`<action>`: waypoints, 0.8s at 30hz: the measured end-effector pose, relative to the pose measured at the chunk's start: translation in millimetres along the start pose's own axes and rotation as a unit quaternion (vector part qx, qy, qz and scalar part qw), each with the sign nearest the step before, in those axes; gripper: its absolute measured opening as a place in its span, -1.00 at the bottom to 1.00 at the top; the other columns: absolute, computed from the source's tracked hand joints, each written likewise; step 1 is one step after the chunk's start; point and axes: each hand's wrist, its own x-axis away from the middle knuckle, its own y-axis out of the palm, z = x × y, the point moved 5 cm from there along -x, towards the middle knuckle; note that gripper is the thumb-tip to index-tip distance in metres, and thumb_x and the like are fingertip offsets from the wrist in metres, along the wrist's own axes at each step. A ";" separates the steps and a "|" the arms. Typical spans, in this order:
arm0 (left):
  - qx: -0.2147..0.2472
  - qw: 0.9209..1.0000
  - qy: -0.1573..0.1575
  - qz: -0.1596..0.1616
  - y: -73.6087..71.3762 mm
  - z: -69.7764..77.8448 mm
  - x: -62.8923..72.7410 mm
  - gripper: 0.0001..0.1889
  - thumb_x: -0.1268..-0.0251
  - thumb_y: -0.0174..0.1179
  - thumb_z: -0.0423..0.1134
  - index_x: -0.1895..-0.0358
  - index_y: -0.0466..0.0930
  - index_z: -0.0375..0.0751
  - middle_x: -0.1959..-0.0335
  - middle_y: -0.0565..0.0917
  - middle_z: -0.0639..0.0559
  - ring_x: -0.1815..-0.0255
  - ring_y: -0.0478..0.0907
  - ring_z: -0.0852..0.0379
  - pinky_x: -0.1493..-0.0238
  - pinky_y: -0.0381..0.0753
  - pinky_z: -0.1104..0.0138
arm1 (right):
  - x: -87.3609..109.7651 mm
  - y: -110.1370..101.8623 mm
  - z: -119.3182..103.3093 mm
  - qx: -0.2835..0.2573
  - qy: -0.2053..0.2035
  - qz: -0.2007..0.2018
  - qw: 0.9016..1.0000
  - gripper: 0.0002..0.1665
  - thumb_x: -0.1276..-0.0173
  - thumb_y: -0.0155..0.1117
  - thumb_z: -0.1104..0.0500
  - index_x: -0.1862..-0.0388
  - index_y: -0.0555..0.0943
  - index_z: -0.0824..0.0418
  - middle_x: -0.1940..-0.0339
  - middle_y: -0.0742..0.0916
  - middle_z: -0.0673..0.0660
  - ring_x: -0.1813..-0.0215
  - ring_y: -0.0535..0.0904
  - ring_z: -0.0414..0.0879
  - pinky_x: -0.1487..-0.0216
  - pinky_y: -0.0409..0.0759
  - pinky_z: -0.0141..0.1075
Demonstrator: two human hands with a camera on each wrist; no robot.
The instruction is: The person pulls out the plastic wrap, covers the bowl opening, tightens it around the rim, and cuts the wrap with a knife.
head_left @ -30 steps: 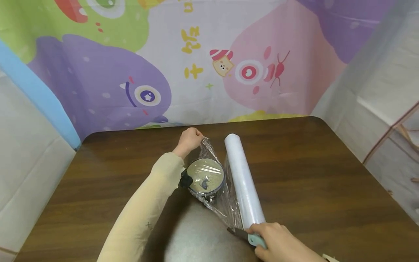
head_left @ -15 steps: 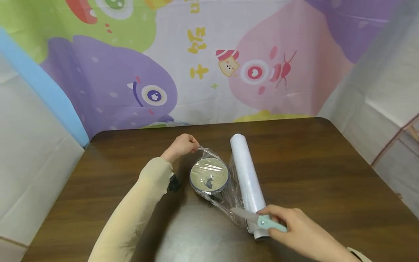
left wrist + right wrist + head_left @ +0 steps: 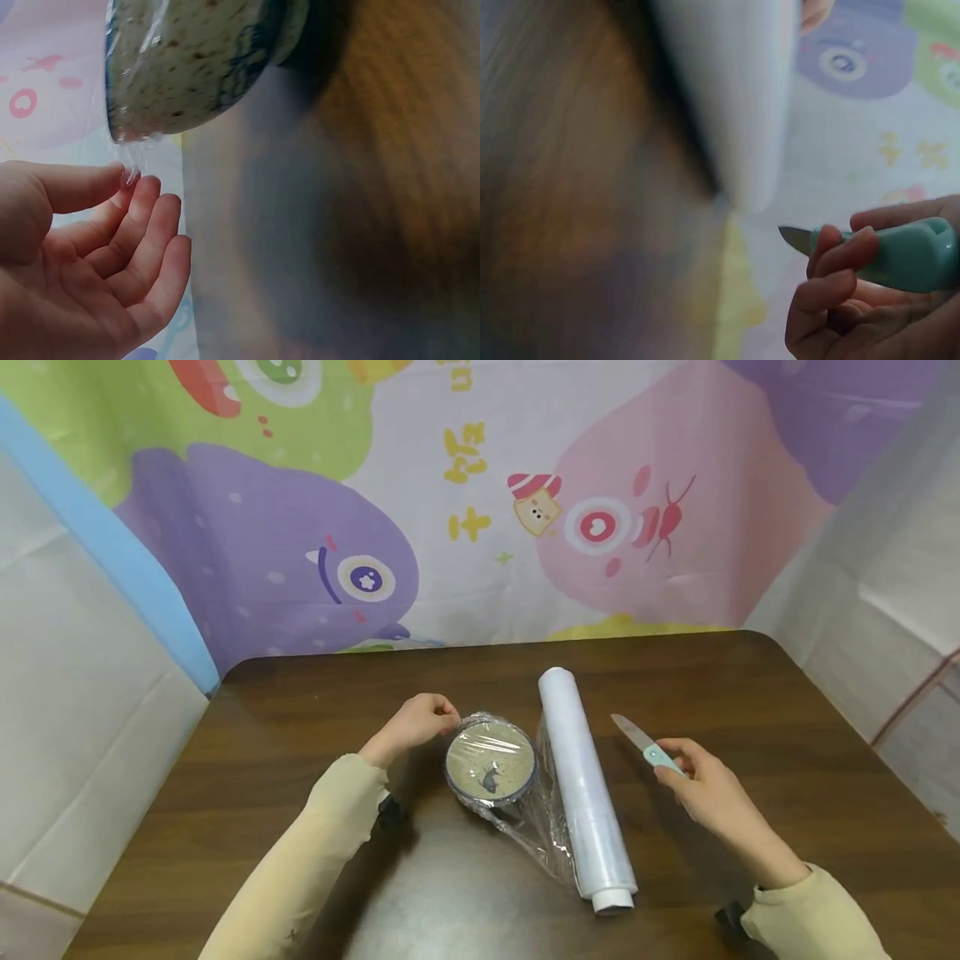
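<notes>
A speckled bowl (image 3: 467,745) with a blue rim stands on the table, clear plastic wrap (image 3: 538,837) drawn over its top. My left hand (image 3: 415,724) pinches the wrap's edge at the bowl's far left; the left wrist view shows the thumb and index fingertip (image 3: 129,178) meeting on it. Right of the bowl lies the white roll of plastic wrap (image 3: 588,793). Crumpled film spans from the bowl to the roll's left side; whether it is still joined there I cannot tell. Beyond the roll, my right hand (image 3: 712,789) grips a small knife (image 3: 915,255) by its mint-green handle, blade pointing away.
The dark wooden table (image 3: 360,681) has rounded far corners. Behind it hangs a cartoon-printed cloth (image 3: 465,585), with pale cloth sides (image 3: 90,693) to the left and right.
My right hand with the knife has moved from the roll's near end to its right side, away from the film. My left hand has lowered towards the bowl's rim with the wrap's edge.
</notes>
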 end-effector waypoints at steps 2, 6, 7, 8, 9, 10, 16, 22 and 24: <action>0.007 1.000 0.005 -0.006 2.0 -1.4 1.4 -0.85 -0.23 0.09 -0.26 0.36 0.59 -0.28 0.48 0.60 -0.06 0.40 0.50 0.08 0.36 0.40 0.38 | -8.8 0.7 11.0 0.002 0.017 0.008 1.000 -0.45 -0.36 0.01 0.12 -0.24 0.24 0.37 0.35 0.54 0.19 0.54 0.37 -0.19 0.59 0.34 -0.37; 0.027 1.000 0.010 -0.010 5.5 -2.7 4.7 -0.85 -0.23 0.09 -0.26 0.35 0.58 -0.28 0.55 0.55 -0.01 0.45 0.43 0.14 0.37 0.36 0.38 | -20.9 4.1 27.9 0.002 0.043 0.017 0.999 -0.44 -0.38 -0.05 0.15 -0.25 0.19 0.46 0.26 0.58 0.25 0.47 0.42 -0.14 0.49 0.37 -0.33; 0.032 0.999 0.010 -0.009 6.4 -2.7 5.8 -0.85 -0.23 0.08 -0.26 0.34 0.57 -0.29 0.55 0.54 -0.01 0.46 0.43 0.15 0.38 0.36 0.38 | -22.8 5.5 30.9 -0.007 0.047 0.014 0.999 -0.43 -0.38 -0.06 0.16 -0.24 0.17 0.49 0.24 0.60 0.27 0.46 0.42 -0.13 0.48 0.37 -0.33; 0.034 0.999 0.009 -0.007 6.8 -2.0 7.5 -0.85 -0.24 0.08 -0.26 0.34 0.56 -0.28 0.55 0.54 0.00 0.47 0.42 0.15 0.40 0.36 0.39 | -23.9 7.4 33.4 -0.022 0.054 0.008 0.998 -0.44 -0.38 -0.07 0.18 -0.24 0.16 0.51 0.22 0.61 0.30 0.45 0.43 -0.13 0.47 0.38 -0.34; 0.034 0.999 0.013 -0.004 7.1 -1.3 9.3 -0.86 -0.24 0.07 -0.27 0.33 0.55 -0.29 0.55 0.53 0.00 0.48 0.42 0.16 0.41 0.37 0.39 | -24.8 9.4 35.8 -0.037 0.059 0.002 0.998 -0.44 -0.39 -0.08 0.20 -0.24 0.14 0.53 0.20 0.61 0.33 0.45 0.43 -0.13 0.48 0.38 -0.35; 0.034 0.999 0.016 -0.001 7.2 -0.7 10.8 -0.86 -0.24 0.07 -0.28 0.33 0.54 -0.29 0.55 0.53 0.00 0.49 0.42 0.16 0.43 0.37 0.39 | -25.2 11.6 38.0 -0.052 0.066 -0.006 0.996 -0.43 -0.39 -0.09 0.21 -0.24 0.12 0.55 0.17 0.61 0.36 0.44 0.44 -0.13 0.48 0.40 -0.36; 0.041 0.998 0.028 0.023 4.8 -0.4 18.4 -0.87 -0.27 0.04 -0.29 0.32 0.51 -0.29 0.52 0.52 -0.03 0.49 0.44 0.10 0.47 0.37 0.38 | -26.7 20.2 45.1 -0.046 0.078 -0.028 0.996 -0.43 -0.35 0.00 0.23 -0.20 0.15 0.58 0.16 0.54 0.43 0.44 0.57 -0.14 0.48 0.50 -0.35; 0.044 0.999 0.017 0.025 9.3 -9.3 25.2 -0.88 -0.29 0.04 -0.27 0.30 0.52 -0.25 0.52 0.52 0.01 0.49 0.43 0.17 0.46 0.37 0.38 | -26.8 25.5 44.6 0.088 0.060 -0.034 0.994 -0.43 -0.24 0.14 0.14 -0.07 0.30 0.54 0.36 0.63 0.24 0.40 0.56 -0.06 0.44 0.42 -0.28; 0.041 0.999 0.019 0.026 9.8 -10.9 25.8 -0.88 -0.28 0.05 -0.27 0.30 0.52 -0.24 0.51 0.54 0.01 0.49 0.46 0.16 0.46 0.40 0.38 | -27.9 27.3 42.9 0.110 0.056 -0.037 0.992 -0.40 -0.23 0.14 0.12 -0.07 0.30 0.54 0.40 0.63 0.20 0.40 0.53 -0.05 0.46 0.41 -0.27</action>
